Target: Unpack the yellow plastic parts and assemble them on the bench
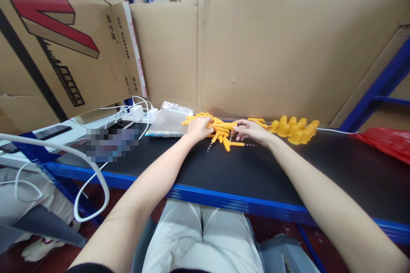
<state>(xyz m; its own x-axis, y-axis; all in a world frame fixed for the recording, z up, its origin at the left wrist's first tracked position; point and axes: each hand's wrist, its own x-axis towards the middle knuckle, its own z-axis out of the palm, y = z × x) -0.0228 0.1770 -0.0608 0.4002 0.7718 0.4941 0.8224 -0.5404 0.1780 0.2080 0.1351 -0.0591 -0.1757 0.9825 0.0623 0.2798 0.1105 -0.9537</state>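
**Both hands deep in a pile of yellow plastic bits**

The only writing around was on the big cardboard box (54, 47) up at 10 o'clock: a fat red arrow-ish logo plus a couple of columns of Chinese print, too small and skewed for me to actually read. A phone-sized thing at 9 o'clock was blurred out, so nothing there either.

Both arms were stretched straight out toward 12 o'clock. The left hand (199, 128) was curled over the left end of a long yellow stick (224, 125), fingers wrapped on it. The right hand (253, 131) lay palm down just beside it, fingertips touching the stick's right end; whether it was really pinching it, I couldn't tell. All of that sat on the heap of yellow ridged sticks (221, 135) near the far edge of the table (256, 170). A small metal spring (209, 146) lay just at 6 o'clock of the heap.

A cluster of yellow caps (294, 130) sat at 2 o'clock, a clear plastic bag (169, 119) at 11, a white charger (137, 113) with cables past that. The near half of the black table was bare up to its blue front edge. A cardboard wall (272, 51) closed off the back.
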